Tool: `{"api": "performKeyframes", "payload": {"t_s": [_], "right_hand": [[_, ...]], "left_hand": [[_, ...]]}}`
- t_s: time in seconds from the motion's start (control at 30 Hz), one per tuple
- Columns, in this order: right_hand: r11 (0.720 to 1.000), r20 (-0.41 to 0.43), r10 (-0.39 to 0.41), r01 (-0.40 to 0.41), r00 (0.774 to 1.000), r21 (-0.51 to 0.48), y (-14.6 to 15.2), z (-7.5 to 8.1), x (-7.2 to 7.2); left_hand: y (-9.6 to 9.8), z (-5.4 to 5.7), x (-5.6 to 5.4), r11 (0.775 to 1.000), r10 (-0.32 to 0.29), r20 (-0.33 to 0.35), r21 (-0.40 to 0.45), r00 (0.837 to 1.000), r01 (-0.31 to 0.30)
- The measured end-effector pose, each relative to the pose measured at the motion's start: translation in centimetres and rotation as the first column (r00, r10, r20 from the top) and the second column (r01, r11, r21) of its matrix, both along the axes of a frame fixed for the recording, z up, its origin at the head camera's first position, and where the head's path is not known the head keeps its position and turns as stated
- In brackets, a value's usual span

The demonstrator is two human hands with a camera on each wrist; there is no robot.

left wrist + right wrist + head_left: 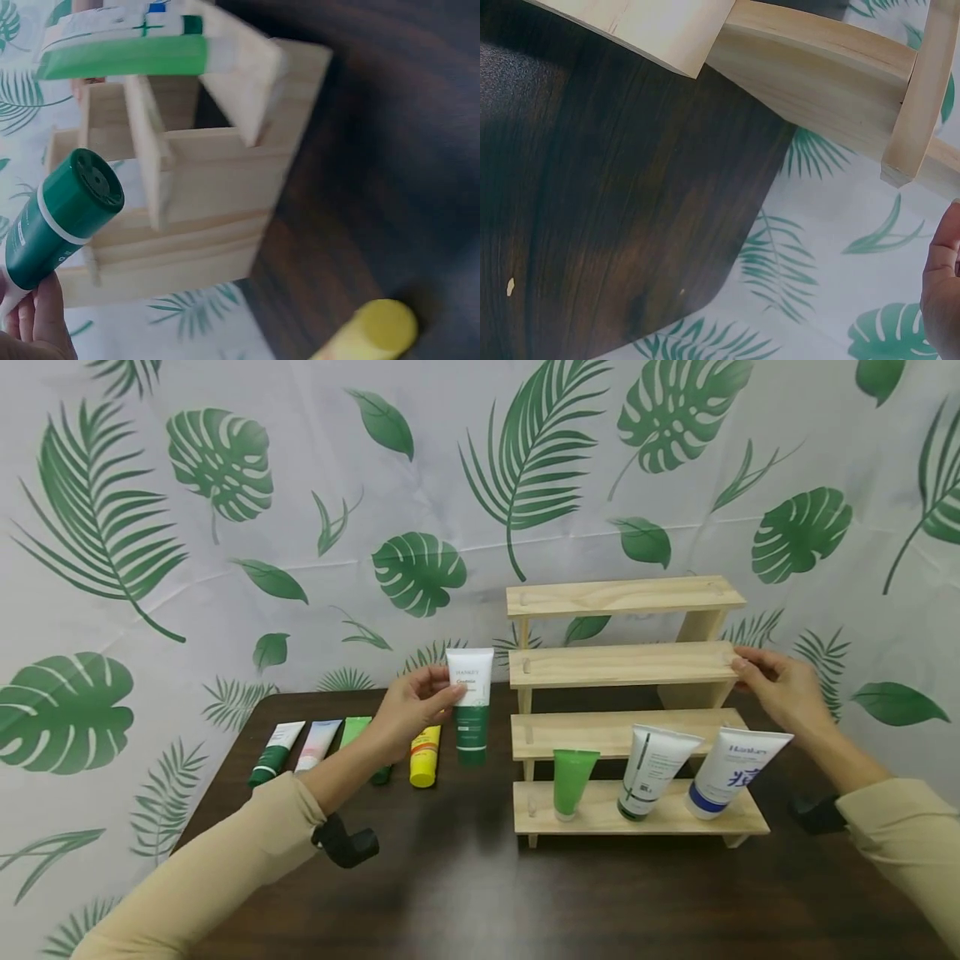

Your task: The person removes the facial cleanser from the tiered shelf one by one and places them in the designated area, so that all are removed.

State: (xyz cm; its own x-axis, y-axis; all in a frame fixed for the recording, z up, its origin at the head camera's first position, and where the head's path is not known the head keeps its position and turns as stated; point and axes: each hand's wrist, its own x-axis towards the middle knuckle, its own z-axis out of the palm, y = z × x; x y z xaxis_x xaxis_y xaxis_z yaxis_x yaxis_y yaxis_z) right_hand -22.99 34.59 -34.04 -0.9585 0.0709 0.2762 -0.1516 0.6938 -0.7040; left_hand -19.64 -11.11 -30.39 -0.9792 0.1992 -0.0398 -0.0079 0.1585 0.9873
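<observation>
My left hand [420, 697] holds a white and dark green squeeze tube [471, 706] upright, cap down, thumb across its front. In the left wrist view the tube's green cap [97, 180] shows beside the wooden tiered rack [225, 176]. My right hand [780, 681] pinches the right end of the rack's second board from the top [622, 665]; at the edge of the right wrist view, only part of that hand [941, 285] shows. On the lowest board stand a green tube [573, 781], a white tube with a dark cap [656, 768] and a white tube with a blue band [735, 772].
Left on the dark table [450, 893] lie a green and white tube [277, 753], a pinkish tube [318, 743], a green one [354, 730] partly behind the left forearm, and a yellow tube [424, 758]. A leaf-print cloth [300, 527] hangs behind.
</observation>
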Motion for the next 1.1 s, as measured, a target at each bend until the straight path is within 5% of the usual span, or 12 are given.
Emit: {"api": "performKeyframes", "payload": {"t_s": [0.33,0.63,1.1], "right_hand": [[1.0,-0.004,0.001,-0.001,1.0,0.018,0.0,0.0,-0.1],[1.0,-0.006,-0.005,0.005,1.0,-0.003,0.0,-0.2,-0.3],[1.0,-0.019,0.002,-0.001,1.0,0.004,0.0,-0.3,-0.2]], "left_hand": [[-3.2,-4.2,3.0,0.999,0.014,0.151,-0.039,0.988,-0.008],[-4.5,-8.6,6.4,0.997,0.034,0.306,-0.082,0.951,-0.01],[-5.2,-12.1,7.8,0.989,0.14,0.457,-0.103,0.878,-0.104]]}}
